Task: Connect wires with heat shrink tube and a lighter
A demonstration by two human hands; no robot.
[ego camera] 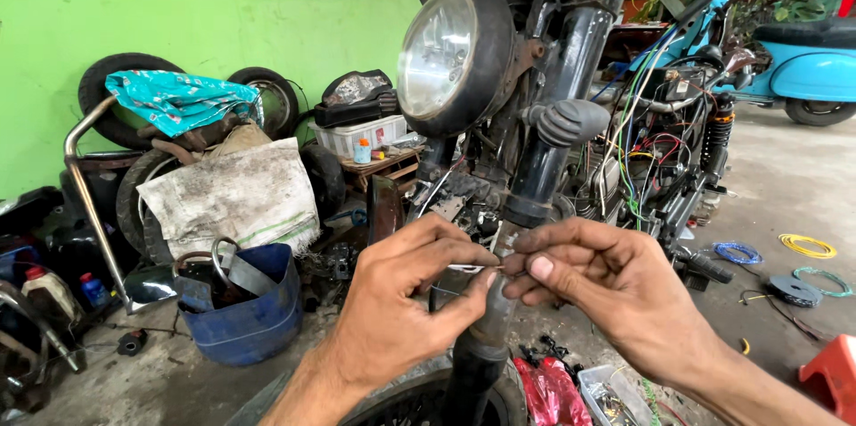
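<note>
A thin pale wire (471, 266) runs level between the fingertips of both hands, pinched at each end, before the motorcycle's dark fork tube (499, 301).

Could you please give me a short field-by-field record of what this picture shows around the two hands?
Setting: workshop floor by a green wall
Left hand: pinches a thin wire by its fingertips
Right hand: pinches the same wire at its other end
Behind hands: motorcycle fork and round headlight
Left side: blue bucket, tyres
Right side: wire coils on floor, blue scooter
</note>
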